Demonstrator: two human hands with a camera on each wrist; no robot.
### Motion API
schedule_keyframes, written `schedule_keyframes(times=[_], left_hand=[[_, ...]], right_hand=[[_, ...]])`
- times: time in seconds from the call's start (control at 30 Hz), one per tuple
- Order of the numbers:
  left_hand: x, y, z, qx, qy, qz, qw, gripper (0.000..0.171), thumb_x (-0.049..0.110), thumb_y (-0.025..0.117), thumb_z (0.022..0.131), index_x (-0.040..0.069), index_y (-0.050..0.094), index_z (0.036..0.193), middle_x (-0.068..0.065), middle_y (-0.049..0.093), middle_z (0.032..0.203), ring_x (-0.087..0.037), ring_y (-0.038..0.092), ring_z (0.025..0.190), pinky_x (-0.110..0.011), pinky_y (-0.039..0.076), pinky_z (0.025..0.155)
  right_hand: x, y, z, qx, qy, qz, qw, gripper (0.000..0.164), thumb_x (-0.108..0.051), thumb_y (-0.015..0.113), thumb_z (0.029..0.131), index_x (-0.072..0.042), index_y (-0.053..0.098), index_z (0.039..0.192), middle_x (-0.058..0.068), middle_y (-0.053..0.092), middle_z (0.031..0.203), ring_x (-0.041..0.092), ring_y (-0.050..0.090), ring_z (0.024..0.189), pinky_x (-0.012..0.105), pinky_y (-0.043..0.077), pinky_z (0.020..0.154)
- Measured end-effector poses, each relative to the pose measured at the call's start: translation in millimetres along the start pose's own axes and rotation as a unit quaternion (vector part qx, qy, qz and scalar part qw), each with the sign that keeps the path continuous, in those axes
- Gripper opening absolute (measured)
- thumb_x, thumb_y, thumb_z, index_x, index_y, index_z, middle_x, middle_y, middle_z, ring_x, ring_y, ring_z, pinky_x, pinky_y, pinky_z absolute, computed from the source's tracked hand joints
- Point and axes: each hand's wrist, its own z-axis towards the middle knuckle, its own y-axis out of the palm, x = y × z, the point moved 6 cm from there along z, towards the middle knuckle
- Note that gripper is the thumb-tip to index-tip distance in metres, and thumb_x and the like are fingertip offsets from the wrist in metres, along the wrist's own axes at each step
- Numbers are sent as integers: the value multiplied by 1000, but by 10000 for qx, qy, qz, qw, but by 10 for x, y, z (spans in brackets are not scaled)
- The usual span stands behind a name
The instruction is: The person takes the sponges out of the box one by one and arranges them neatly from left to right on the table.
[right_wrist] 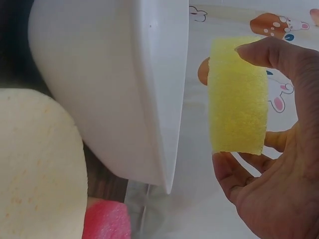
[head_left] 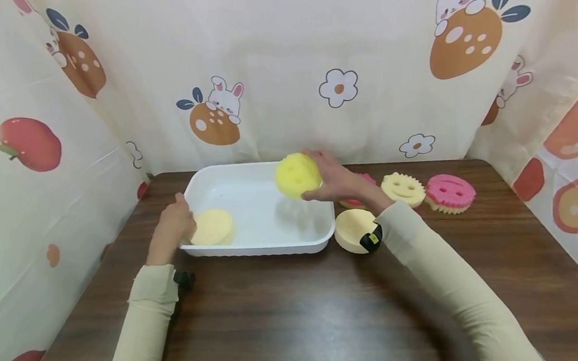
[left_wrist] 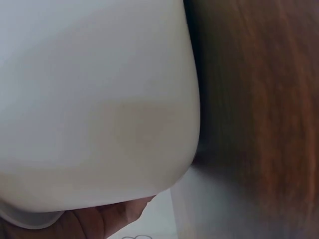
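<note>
My right hand [head_left: 333, 178] pinches a bright yellow round sponge [head_left: 296, 175] with a smiling face cut into it, above the right half of a white plastic tub [head_left: 264, 250]. Thumb and fingers press its rim from opposite sides in the right wrist view, where the sponge [right_wrist: 238, 99] shows edge-on. At the tub's left wall my left hand [head_left: 174, 225] grips the rim; its fingers [left_wrist: 117, 215] show partly behind the wall in the left wrist view. A pale cream round sponge [head_left: 213, 226] lies inside the tub, at the front left corner.
Right of the tub sit a plain cream round sponge [head_left: 352, 229], a cream smiley sponge [head_left: 403, 188], a pink smiley sponge [head_left: 450, 192] and a partly hidden pink sponge [head_left: 367, 178]. Printed curtains [head_left: 287, 63] rise behind the dark wooden table [head_left: 279, 314].
</note>
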Motion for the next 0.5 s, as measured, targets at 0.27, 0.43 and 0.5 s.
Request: schedule_keyframes(times=[0.27,0.43,0.5], left_hand=[[7,-3,-27,72,99,-24,9999,73,10,49,95,-14,6,149,-37,55,112,-40,58,89,-44,54,70],[7,-4,-48,105,63,9,9999,73,10,48,96,-14,5,150,-36,55,111,-38,59,89,-41,54,67],[-1,1,-55,69,8,8,10000,73,11,46,97,-13,3,151,-36,55,113,-39,59,90,-42,55,69]], right_hand=[[97,-24,-54,177,189,90,9996,102,-36,79,74,-11,23,155,17,33,143,30,41,127,52,39,109],[180,-45,-132,231,381,73,9990,101,-37,78,75,-14,22,156,16,30,143,30,41,126,54,40,106],[211,-58,-176,238,436,59,9987,101,-38,78,76,-15,21,156,16,30,143,31,41,125,54,40,105]])
